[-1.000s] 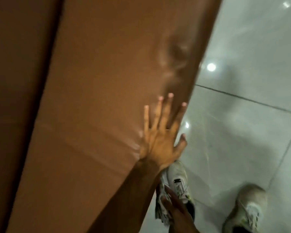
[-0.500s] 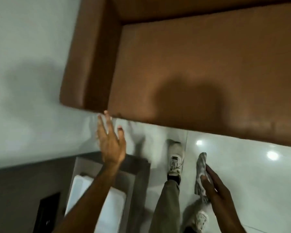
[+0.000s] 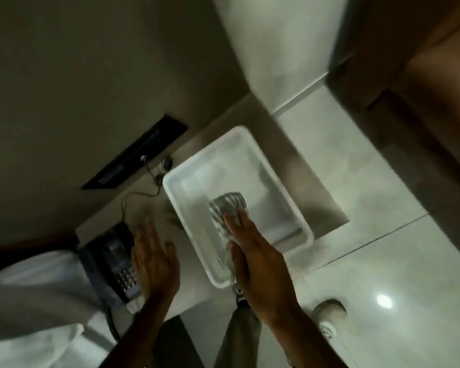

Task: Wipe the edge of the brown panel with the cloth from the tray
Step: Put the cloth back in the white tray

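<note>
A white plastic tray (image 3: 189, 179) stands on a low pale side table (image 3: 154, 208). My right hand (image 3: 258, 261) reaches over the tray with a grey-and-white striped cloth (image 3: 225, 211) held under its fingers, the cloth hanging into the tray. Beside the tray's left rim, my left hand (image 3: 154, 258) hovers with fingers apart and nothing in it. The brown panel (image 3: 436, 83) is at the top right edge of the view, away from both hands.
A dark desk phone (image 3: 112, 256) with a cord sits on the table under my left hand. A black slot (image 3: 136, 152) is set in the wall behind. A white pillow (image 3: 32, 296) lies at the lower left. My trouser leg and shoe (image 3: 327, 317) stand on glossy floor tiles.
My view has swung from the brown panel down to the side table. My right hand has carried the cloth over the tray. My left hand has come off the panel and dropped beside the tray.
</note>
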